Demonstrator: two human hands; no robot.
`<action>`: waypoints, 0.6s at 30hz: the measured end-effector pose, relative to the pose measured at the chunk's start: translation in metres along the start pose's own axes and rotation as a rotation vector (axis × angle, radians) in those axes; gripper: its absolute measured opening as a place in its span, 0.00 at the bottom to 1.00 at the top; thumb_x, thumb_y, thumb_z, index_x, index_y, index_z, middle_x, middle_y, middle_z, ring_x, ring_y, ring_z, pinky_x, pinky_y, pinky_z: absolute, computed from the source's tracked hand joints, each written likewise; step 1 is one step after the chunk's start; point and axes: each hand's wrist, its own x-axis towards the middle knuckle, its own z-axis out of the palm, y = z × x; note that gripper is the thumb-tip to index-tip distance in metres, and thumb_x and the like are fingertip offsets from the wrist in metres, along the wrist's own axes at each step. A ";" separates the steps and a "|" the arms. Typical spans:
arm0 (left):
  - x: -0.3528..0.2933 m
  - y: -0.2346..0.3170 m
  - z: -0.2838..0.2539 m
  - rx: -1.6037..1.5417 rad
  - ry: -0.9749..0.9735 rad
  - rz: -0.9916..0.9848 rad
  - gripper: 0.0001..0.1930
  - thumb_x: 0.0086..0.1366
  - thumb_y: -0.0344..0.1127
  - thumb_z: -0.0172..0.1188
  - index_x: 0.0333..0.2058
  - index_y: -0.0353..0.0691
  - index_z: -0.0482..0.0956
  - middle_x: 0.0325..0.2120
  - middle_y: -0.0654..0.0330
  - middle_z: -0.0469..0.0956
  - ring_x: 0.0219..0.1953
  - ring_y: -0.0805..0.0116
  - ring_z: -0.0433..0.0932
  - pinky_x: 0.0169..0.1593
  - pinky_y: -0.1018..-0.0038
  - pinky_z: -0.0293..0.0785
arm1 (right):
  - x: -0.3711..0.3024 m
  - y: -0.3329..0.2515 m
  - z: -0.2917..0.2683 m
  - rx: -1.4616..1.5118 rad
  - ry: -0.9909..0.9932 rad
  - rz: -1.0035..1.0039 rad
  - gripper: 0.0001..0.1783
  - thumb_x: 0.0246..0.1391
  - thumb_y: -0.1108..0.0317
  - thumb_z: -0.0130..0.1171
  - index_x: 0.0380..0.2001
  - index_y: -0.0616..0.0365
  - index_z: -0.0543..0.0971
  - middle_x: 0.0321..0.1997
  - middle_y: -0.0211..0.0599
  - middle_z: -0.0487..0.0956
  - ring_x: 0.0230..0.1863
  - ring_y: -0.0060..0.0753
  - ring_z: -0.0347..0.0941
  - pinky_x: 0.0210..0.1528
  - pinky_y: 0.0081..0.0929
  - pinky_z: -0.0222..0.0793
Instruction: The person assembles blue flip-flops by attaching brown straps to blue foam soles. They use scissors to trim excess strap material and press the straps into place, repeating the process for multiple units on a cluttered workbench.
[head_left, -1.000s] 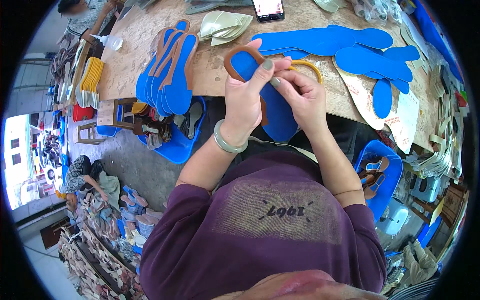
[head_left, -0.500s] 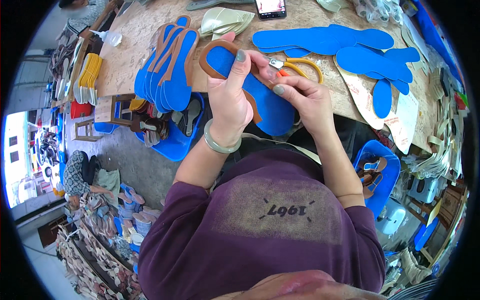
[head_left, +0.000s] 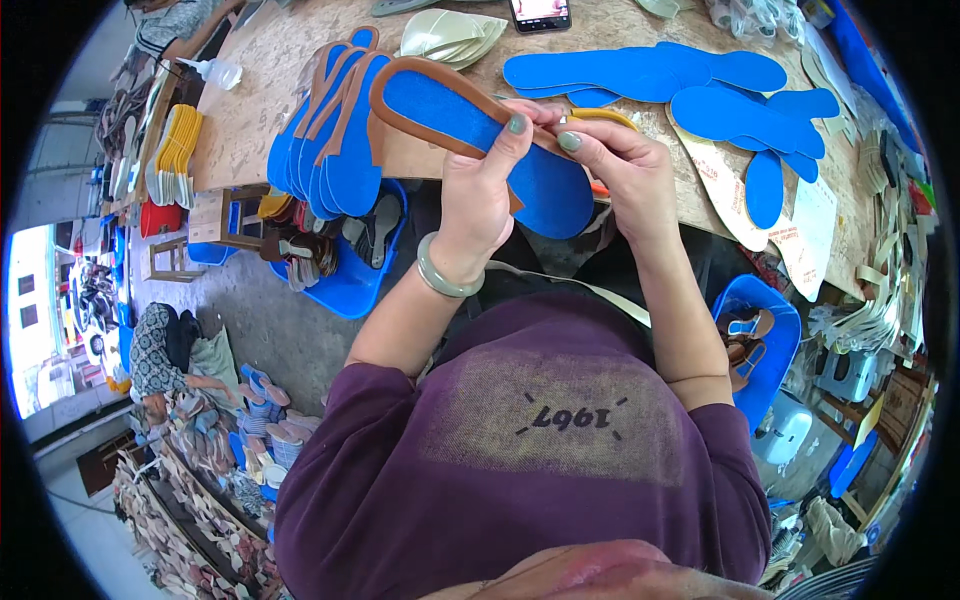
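Between my hands, over the table's near edge, is a blue insole (head_left: 552, 195) with a brown strip bordering its left end and part of its sides. My left hand (head_left: 482, 185), with a pale bangle at the wrist, is closed round its middle, thumb on top. At the strip's edge on the right, my right hand (head_left: 625, 165) pinches with thumb and forefinger, close to the left fingertips. Behind my right fingers show the yellow handles of a cutting tool (head_left: 605, 117), partly hidden. Left of the held piece lies a fanned stack of brown-edged blue insoles (head_left: 350, 185).
Plain blue insoles (head_left: 640, 75) lie spread on the wooden table (head_left: 270, 50), near a phone (head_left: 540, 14) and pale curved pieces (head_left: 455, 38). A glue bottle (head_left: 220, 73) stands far left. Below are blue bins (head_left: 345, 298) of footwear parts. Another person (head_left: 155, 350) sits at lower left.
The held insole has turned, its bordered end swinging left and up. My right hand has risen slightly and its fingers now cover the cutting tool's front part.
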 end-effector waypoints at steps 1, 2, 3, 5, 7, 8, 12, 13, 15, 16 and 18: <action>0.001 -0.001 0.000 -0.016 -0.006 0.023 0.09 0.67 0.35 0.54 0.38 0.35 0.74 0.35 0.56 0.78 0.42 0.66 0.77 0.50 0.70 0.72 | -0.001 0.000 0.001 0.004 -0.002 -0.030 0.10 0.53 0.68 0.63 0.37 0.62 0.83 0.32 0.27 0.80 0.33 0.15 0.72 0.37 0.14 0.68; 0.000 0.001 0.001 -0.030 0.002 0.015 0.09 0.67 0.35 0.54 0.38 0.35 0.74 0.35 0.56 0.78 0.42 0.66 0.77 0.49 0.70 0.72 | -0.003 0.000 0.004 0.009 -0.003 -0.060 0.10 0.53 0.68 0.63 0.37 0.62 0.83 0.32 0.27 0.80 0.33 0.15 0.72 0.37 0.13 0.68; -0.002 0.003 0.001 -0.044 0.011 0.006 0.09 0.67 0.35 0.54 0.38 0.35 0.74 0.35 0.56 0.78 0.42 0.66 0.77 0.49 0.69 0.72 | -0.006 -0.001 0.005 0.013 -0.004 -0.091 0.10 0.53 0.68 0.63 0.37 0.62 0.83 0.32 0.27 0.80 0.33 0.15 0.72 0.36 0.13 0.68; -0.004 0.004 0.000 -0.048 0.027 -0.003 0.09 0.67 0.35 0.54 0.38 0.35 0.74 0.35 0.55 0.77 0.41 0.65 0.77 0.49 0.68 0.73 | -0.011 0.001 0.006 0.010 0.019 -0.015 0.10 0.53 0.68 0.64 0.37 0.62 0.83 0.32 0.27 0.80 0.33 0.15 0.72 0.37 0.14 0.68; -0.006 0.005 -0.002 -0.027 0.039 0.001 0.09 0.67 0.35 0.54 0.38 0.34 0.73 0.35 0.52 0.76 0.41 0.62 0.76 0.48 0.66 0.73 | -0.012 0.003 0.006 0.019 0.025 0.012 0.10 0.52 0.68 0.64 0.37 0.62 0.83 0.32 0.28 0.80 0.33 0.16 0.72 0.37 0.14 0.68; -0.007 0.006 -0.002 -0.030 0.050 0.001 0.09 0.67 0.35 0.54 0.38 0.34 0.73 0.35 0.52 0.76 0.41 0.62 0.76 0.47 0.66 0.74 | -0.013 0.006 0.006 0.029 0.018 0.002 0.10 0.52 0.68 0.64 0.37 0.63 0.83 0.32 0.28 0.80 0.34 0.16 0.73 0.38 0.14 0.69; -0.008 0.009 -0.003 -0.030 0.073 0.006 0.10 0.67 0.35 0.54 0.38 0.33 0.72 0.35 0.51 0.76 0.39 0.62 0.77 0.45 0.67 0.75 | -0.016 0.006 0.009 0.033 0.026 0.003 0.11 0.52 0.68 0.64 0.37 0.63 0.83 0.32 0.28 0.80 0.34 0.17 0.73 0.39 0.15 0.69; -0.008 0.009 -0.003 -0.028 0.074 0.006 0.10 0.66 0.35 0.55 0.38 0.32 0.72 0.35 0.51 0.76 0.38 0.62 0.77 0.44 0.67 0.75 | -0.017 0.007 0.010 0.031 0.025 0.019 0.11 0.52 0.68 0.65 0.37 0.62 0.83 0.32 0.28 0.80 0.34 0.16 0.73 0.39 0.15 0.69; -0.010 0.012 0.000 -0.001 0.083 0.016 0.10 0.66 0.35 0.56 0.38 0.32 0.73 0.34 0.51 0.77 0.38 0.62 0.78 0.44 0.67 0.75 | -0.016 0.008 0.010 0.026 0.023 0.050 0.12 0.51 0.67 0.65 0.37 0.62 0.83 0.31 0.27 0.80 0.33 0.16 0.73 0.38 0.15 0.68; -0.011 0.014 0.001 0.012 0.089 0.020 0.11 0.65 0.35 0.56 0.39 0.31 0.73 0.34 0.52 0.77 0.38 0.63 0.78 0.44 0.68 0.75 | -0.016 0.009 0.009 -0.039 0.014 0.054 0.12 0.51 0.67 0.65 0.37 0.62 0.83 0.31 0.27 0.80 0.33 0.15 0.73 0.38 0.15 0.69; -0.009 0.015 0.001 0.132 0.052 0.045 0.11 0.65 0.35 0.57 0.39 0.31 0.74 0.34 0.52 0.78 0.39 0.64 0.78 0.45 0.69 0.75 | -0.014 0.008 0.007 -0.168 -0.006 0.063 0.12 0.50 0.66 0.66 0.37 0.62 0.83 0.30 0.27 0.80 0.33 0.15 0.73 0.37 0.15 0.69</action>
